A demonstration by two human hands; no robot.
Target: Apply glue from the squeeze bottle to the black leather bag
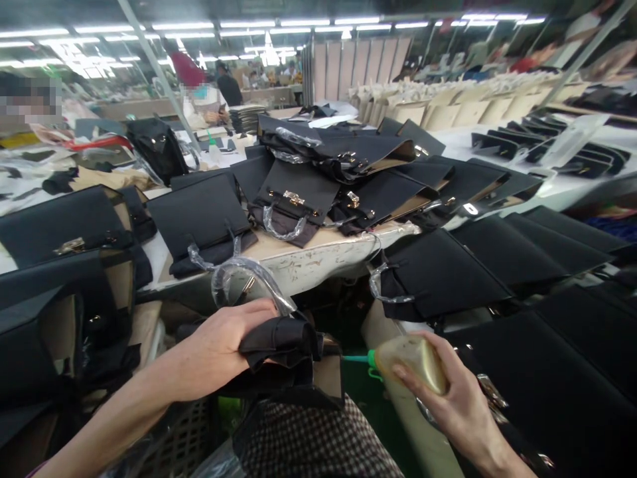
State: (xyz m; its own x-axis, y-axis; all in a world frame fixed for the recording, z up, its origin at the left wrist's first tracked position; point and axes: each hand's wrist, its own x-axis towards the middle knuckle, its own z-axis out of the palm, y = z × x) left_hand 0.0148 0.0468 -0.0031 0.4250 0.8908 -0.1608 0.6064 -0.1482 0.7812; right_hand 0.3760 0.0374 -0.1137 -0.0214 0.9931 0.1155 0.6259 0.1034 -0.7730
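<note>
Our left hand [219, 338] has its fingers clamped on a black bag [283, 382] above our lap [308, 438]; our right hand's [462, 395] fingers wrap a bottle [415, 362], its nozzle [355, 358] at the bag's side. We seem to be applying liquid; the next move probably calls for a steady squeeze.

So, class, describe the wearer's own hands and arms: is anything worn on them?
The left hand and right hand are bare, with no gloves. No watch or bracelet shows on either wrist. The left forearm is uncovered; a sliver of purplish cloth at the picture's edge may be a sleeve.
</note>
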